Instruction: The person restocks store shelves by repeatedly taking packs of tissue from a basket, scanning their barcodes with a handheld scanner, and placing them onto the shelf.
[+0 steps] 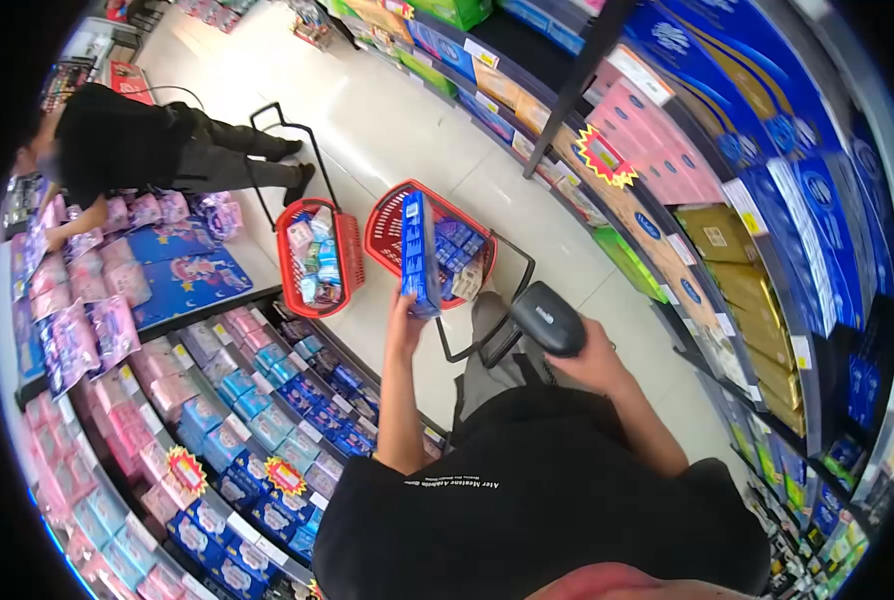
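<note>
My left hand (404, 322) is closed around the lower end of a long blue package (417, 250), held upright over a red shopping basket (380, 240). Under the package, several blue packs (459, 245) and some pale printed items lie in this basket. A black pull handle (529, 275) extends from the basket toward my body. My right hand (592, 357) grips a dark, rounded case-like object (547, 318) with a small light marking on top. Its fingers are partly hidden beneath that object.
A second red basket (352, 250), filled with packs, stands to the left with its black handle up. A person in dark clothes (127, 140) reaches into a display of pink packs (107, 325). Shelves of blue and pink packs (237, 385) line the left; tissue packages (657, 130) fill the right.
</note>
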The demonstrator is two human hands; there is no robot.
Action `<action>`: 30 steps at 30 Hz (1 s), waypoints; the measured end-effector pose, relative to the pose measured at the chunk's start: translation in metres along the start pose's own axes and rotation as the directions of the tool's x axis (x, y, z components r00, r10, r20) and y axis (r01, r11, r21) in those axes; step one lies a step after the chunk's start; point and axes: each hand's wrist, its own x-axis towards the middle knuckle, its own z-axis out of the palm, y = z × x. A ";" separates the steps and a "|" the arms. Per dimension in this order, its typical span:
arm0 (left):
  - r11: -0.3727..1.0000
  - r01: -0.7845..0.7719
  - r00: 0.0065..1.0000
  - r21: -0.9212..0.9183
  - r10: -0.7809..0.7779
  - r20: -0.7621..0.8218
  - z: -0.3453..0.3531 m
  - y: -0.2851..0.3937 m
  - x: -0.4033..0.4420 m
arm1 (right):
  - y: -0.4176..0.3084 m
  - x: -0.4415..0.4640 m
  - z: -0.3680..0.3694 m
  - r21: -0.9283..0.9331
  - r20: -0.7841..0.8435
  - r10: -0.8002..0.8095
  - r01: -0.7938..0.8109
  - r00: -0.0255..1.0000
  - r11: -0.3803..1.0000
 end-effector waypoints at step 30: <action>0.095 -0.763 0.642 0.640 0.229 0.731 0.313 -0.024 -0.227 | 0.091 -0.254 -0.147 -0.267 -0.669 -0.395 0.292 0.630 0.918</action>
